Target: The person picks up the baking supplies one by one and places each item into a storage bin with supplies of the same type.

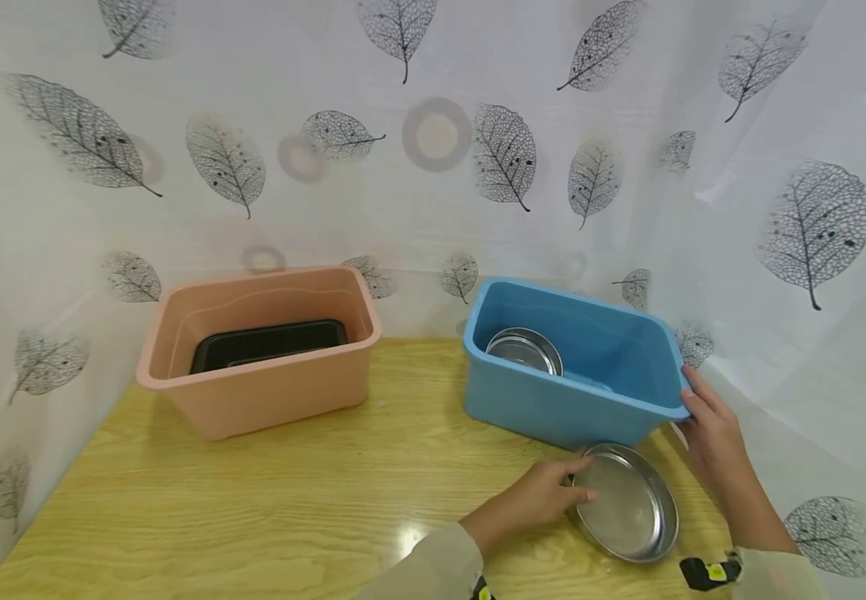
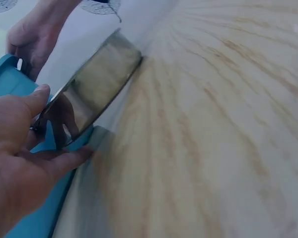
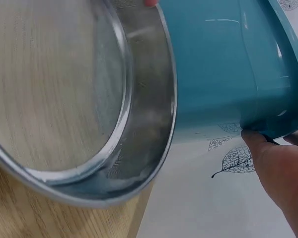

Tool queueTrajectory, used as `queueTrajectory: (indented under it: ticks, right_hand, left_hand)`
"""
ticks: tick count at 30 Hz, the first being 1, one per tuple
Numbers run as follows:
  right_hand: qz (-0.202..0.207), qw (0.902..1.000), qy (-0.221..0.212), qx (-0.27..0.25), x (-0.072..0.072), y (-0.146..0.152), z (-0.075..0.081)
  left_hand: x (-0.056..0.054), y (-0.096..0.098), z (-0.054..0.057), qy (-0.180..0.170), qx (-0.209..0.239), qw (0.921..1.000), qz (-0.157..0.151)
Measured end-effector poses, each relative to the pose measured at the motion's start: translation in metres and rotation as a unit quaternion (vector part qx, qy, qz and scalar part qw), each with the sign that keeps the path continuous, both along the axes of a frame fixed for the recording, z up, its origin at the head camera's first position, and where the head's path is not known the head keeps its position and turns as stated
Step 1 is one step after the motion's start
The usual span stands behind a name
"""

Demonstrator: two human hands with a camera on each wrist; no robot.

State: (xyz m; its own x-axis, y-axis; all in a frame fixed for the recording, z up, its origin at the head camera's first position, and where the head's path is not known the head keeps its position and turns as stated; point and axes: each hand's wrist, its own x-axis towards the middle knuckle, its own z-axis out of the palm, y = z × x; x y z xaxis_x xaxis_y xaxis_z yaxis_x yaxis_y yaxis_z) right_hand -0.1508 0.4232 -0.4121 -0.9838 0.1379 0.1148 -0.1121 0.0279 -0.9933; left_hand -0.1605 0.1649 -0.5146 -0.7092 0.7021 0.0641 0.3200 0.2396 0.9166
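A round, shallow metal pan (image 1: 623, 506) is in front of the blue tub (image 1: 545, 411), its inside facing up in the head view. My left hand (image 1: 538, 500) pinches it by the left side of its rim. In the left wrist view the pan (image 2: 97, 89) stands tilted, with the left thumb above its edge and fingers below. At the tub's right end, my right hand (image 1: 712, 437) grips the rim; the right wrist view shows that hand (image 3: 283, 168) at the tub's corner. More round metal pans (image 1: 526, 352) lie inside the blue tub, on its left side.
A pink tub (image 1: 282, 398) stands at the back left of the wooden table (image 1: 267, 508), with a black rectangular tray (image 1: 275, 340) inside. White leaf-printed sheeting (image 1: 433, 225) hangs behind and along both sides of the table.
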Motion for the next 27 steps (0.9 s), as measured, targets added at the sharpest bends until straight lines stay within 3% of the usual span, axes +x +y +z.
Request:
queueTrajectory:
  ticks: [7, 18, 27]
  right_hand:
    - [0.005, 1.0, 0.008, 0.001, -0.001, 0.0, -0.001]
    - [0.003, 1.0, 0.008, 0.001, 0.001, 0.001, -0.004]
    - [0.007, 0.9999, 0.009, 0.004, -0.001, 0.002, -0.004]
  left_hand:
    - [-0.003, -0.015, 0.011, -0.003, 0.022, 0.9995, -0.022]
    - [0.0, -0.033, 0.017, 0.003, 0.038, 0.9993, -0.001]
    - [-0.007, -0.058, 0.042, -0.017, 0.054, 0.9982, -0.023]
